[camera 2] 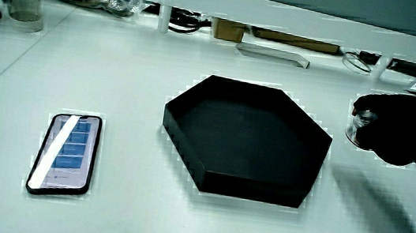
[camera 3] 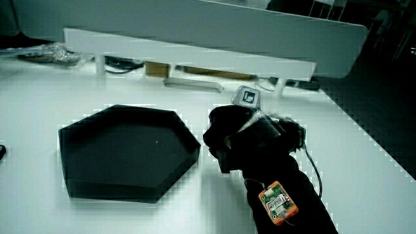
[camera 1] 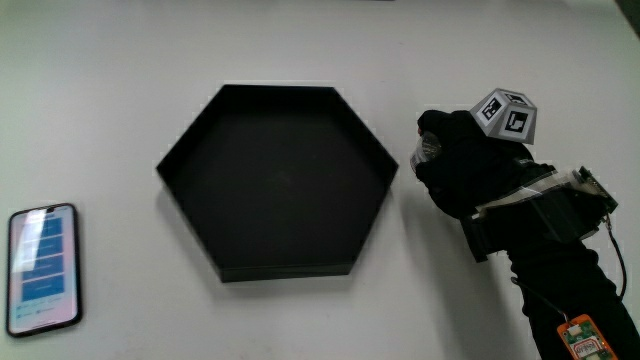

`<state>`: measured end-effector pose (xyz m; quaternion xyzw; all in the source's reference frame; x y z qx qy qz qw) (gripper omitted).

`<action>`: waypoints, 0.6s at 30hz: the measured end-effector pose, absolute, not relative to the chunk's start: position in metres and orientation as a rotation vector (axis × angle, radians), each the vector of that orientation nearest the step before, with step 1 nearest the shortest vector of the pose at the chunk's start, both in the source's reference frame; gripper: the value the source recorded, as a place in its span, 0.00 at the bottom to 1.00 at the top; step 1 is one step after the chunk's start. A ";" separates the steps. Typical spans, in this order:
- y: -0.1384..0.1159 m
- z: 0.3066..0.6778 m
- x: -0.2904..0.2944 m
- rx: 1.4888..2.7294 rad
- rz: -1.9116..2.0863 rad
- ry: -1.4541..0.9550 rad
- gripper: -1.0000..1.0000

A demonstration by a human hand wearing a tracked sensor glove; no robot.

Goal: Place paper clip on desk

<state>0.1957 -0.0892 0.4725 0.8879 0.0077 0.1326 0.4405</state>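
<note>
Hovering beside tray [camera 1: 190, 165], hand [camera 1: 465, 165], phone [camera 2: 67, 152] missing in a side view

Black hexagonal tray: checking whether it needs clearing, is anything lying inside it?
No, the black hexagonal tray shows only its bare dark floor in the main view.

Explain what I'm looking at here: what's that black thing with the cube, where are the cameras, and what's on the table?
It is a person's gloved hand, not a machine; the patterned cube sits on its back. One camera looks straight down, and two look forward across the white table from the person's side. On the table lie an empty black hexagonal tray and a phone with its screen lit. The hand is beside the tray, fingers curled around something small and shiny. I cannot tell what it is.
</note>
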 end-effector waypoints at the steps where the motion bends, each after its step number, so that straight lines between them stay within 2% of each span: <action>1: -0.088 0.475 0.195 2.188 0.338 0.021 0.50; 18: -0.081 0.500 0.220 2.166 0.311 0.139 0.50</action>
